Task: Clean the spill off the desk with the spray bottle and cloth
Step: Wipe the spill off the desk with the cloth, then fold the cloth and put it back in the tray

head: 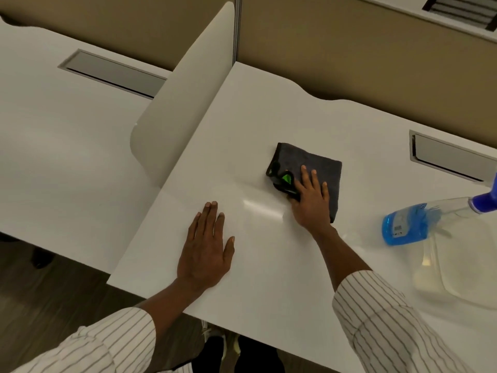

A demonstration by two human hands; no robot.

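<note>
A folded dark grey cloth with a green patch lies on the white desk. My right hand presses flat on the cloth's near part, fingers spread over it. My left hand rests flat on the bare desk to the left, palm down, holding nothing. A clear spray bottle with blue liquid and a blue nozzle stands at the right, apart from both hands. A faint wet sheen shows on the desk between my hands.
A curved white divider panel stands left of the desk, with a neighbouring desk beyond it. A grey cable hatch is set in the desk at the far right. Beige partition walls run along the back.
</note>
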